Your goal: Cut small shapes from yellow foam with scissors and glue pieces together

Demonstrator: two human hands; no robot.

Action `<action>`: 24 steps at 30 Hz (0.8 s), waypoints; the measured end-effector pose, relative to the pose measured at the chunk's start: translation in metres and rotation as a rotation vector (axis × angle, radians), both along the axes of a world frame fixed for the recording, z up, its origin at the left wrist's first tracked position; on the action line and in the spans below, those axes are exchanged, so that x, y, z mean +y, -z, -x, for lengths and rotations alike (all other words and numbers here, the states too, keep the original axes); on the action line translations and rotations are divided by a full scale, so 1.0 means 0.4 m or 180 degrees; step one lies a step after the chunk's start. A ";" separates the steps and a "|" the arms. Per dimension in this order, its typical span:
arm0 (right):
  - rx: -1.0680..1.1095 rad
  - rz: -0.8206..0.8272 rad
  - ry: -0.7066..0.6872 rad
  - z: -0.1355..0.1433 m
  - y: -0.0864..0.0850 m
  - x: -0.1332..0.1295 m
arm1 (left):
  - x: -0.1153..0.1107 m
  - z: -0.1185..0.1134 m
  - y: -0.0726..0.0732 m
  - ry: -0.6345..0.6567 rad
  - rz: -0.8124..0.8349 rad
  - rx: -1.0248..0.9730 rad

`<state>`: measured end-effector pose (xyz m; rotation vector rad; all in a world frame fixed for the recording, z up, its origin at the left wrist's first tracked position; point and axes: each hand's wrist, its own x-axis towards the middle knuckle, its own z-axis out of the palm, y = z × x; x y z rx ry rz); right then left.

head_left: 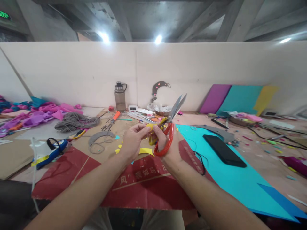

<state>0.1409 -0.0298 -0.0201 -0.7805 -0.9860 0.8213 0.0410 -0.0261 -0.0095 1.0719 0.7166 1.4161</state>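
Note:
My right hand (169, 148) is closed around a pair of scissors (170, 135), with a red handle loop by the palm. Their metal blades point up and away, slightly parted. At the fingertips of both hands is a small yellow piece (150, 126), pinched by my left hand (133, 141), which is closed. Its full shape is hidden by the fingers. Below the hands, a curved yellow strip (146, 150) lies on the red and brown cardboard (141, 191), beside small yellow scraps. A grey crescent (102, 136) with thread rests left of them.
Turquoise sheets (240, 188) lie at right, bearing a black phone (224, 150). A bottle (120, 97) stands by the partition, near an orange cutter (116, 115). Grey cord (75, 122), a blue power strip (51, 155) and pink-purple scraps (40, 118) occupy the left.

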 end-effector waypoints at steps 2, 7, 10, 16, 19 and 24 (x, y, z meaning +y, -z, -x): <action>-0.0212 -0.0027 0.0007 -0.003 -0.009 -0.007 | 0.001 0.008 -0.005 0.0000 0.0050 0.0025; -0.0686 -0.0041 -0.0032 -0.022 -0.043 -0.020 | 0.009 0.038 -0.023 -0.0058 0.0028 0.0076; -0.0936 -0.0026 -0.0117 -0.040 -0.067 -0.018 | 0.015 0.048 -0.047 -0.0034 0.0073 0.0131; -0.1741 -0.0347 -0.0345 -0.069 -0.114 -0.020 | 0.033 0.076 -0.119 0.0115 0.0100 0.0452; -0.1974 0.0024 -0.0842 -0.080 -0.117 -0.030 | 0.050 0.107 -0.139 0.0122 0.0208 0.0543; -0.1974 0.0214 -0.1253 -0.080 -0.092 -0.031 | 0.085 0.145 -0.118 0.0022 0.0442 0.0348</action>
